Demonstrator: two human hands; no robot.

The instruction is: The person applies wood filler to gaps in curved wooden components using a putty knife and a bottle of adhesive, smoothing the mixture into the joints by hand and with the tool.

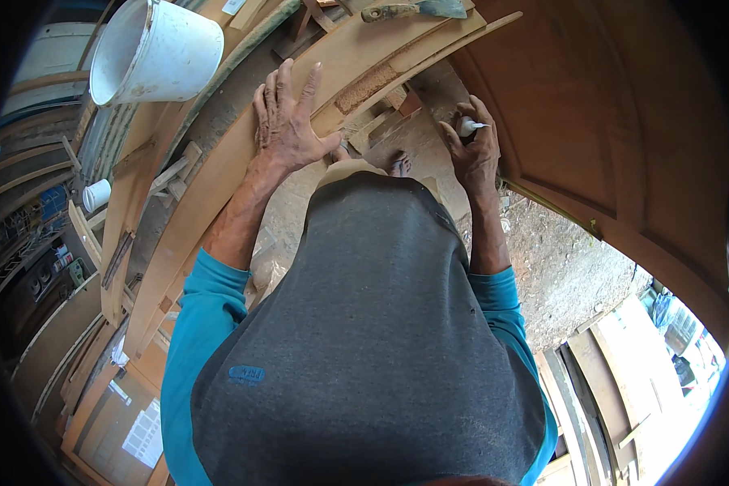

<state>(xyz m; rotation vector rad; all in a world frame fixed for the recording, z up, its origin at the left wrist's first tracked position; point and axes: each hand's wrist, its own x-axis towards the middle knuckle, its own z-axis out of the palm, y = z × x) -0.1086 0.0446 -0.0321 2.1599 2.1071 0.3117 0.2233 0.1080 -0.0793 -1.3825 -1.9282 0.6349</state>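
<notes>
A grey shirt front with teal sleeves fills the lower view, closest of all. Beyond the right fingers stands a large brown panelled door. Under the left hand runs a long curved wooden board, the fingers spread wide and pressed flat on it. A white bucket sits left of those fingers. The right hand has its fingers curled tight around a small white glue bottle, nozzle pointing toward the door.
</notes>
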